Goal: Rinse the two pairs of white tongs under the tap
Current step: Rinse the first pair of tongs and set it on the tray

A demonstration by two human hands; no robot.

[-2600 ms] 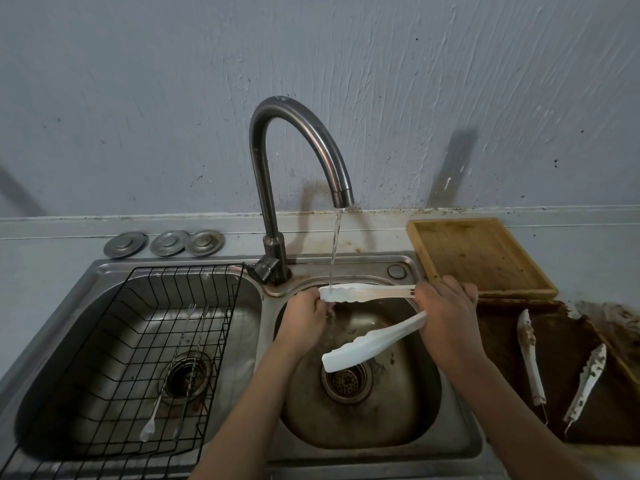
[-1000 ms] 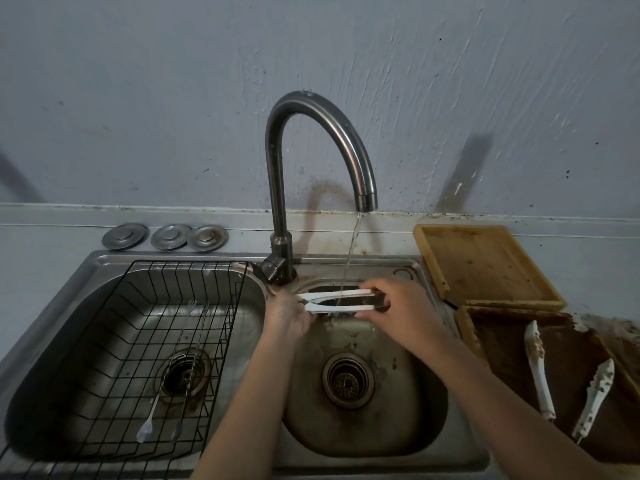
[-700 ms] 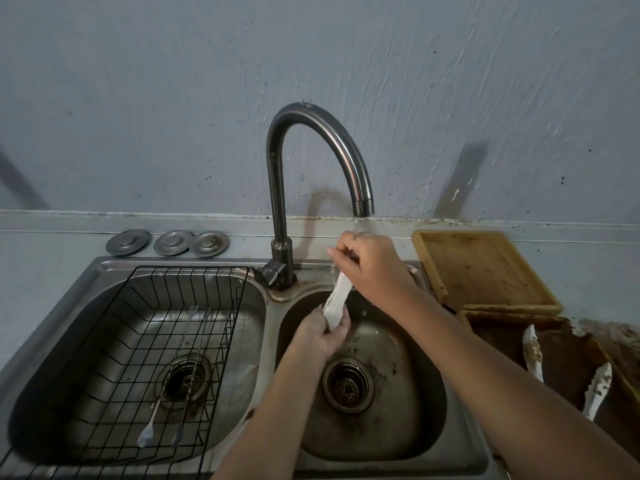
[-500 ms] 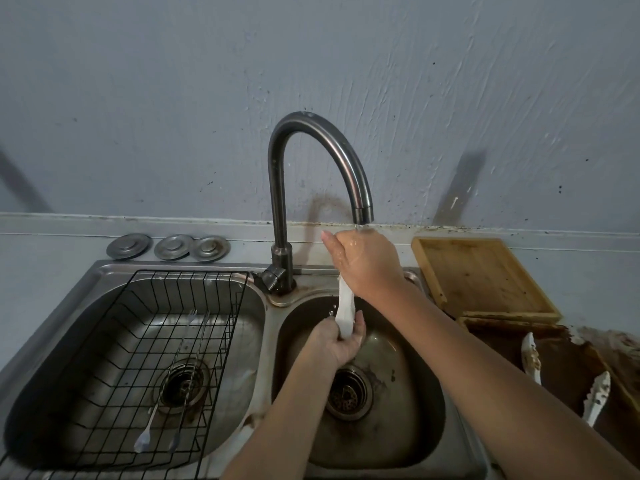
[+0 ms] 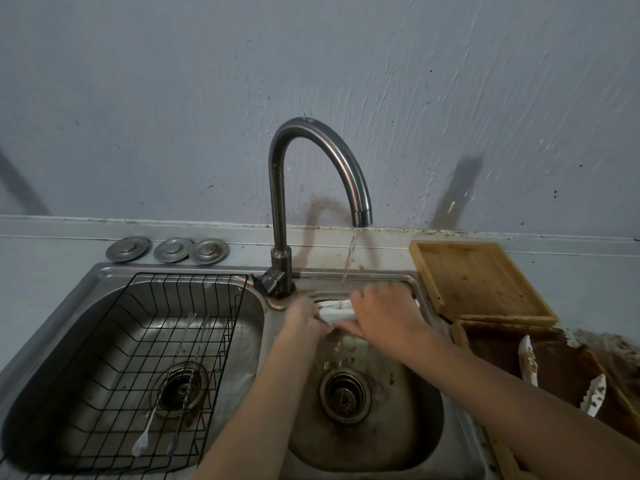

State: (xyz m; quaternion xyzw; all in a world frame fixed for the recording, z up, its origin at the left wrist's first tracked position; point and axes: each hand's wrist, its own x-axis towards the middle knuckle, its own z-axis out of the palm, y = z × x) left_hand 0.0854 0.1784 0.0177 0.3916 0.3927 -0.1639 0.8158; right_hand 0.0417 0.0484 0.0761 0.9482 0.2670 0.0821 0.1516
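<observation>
Tap running, thin stream falls from the spout onto the white tongs held flat and crosswise at the back of the right sink bowl, just in front of the tap base. Only a short white stretch of the tongs shows between the two hands; rest hidden. Left hand curled closed around the tongs' left end, below-right of the tap base. Right hand lies over the right part of the tongs, palm down, fingers pressed along them; grip under the palm is hidden, looks like it is clamping them. Both forearms reach in from the bottom edge over the right bowl. Drain strainer in front of the hands, wet.

Second pair of tongs, dirty with brown flecks, lies well right of the tap in a dark wooden tray; two white arms visible, splayed apart. Lighter wooden tray right of the tap, against the wall side. Left of the tap: left sink bowl with black wire rack, thin utensils lying in it. Three round metal sink plugs on the counter, left of the tap.
</observation>
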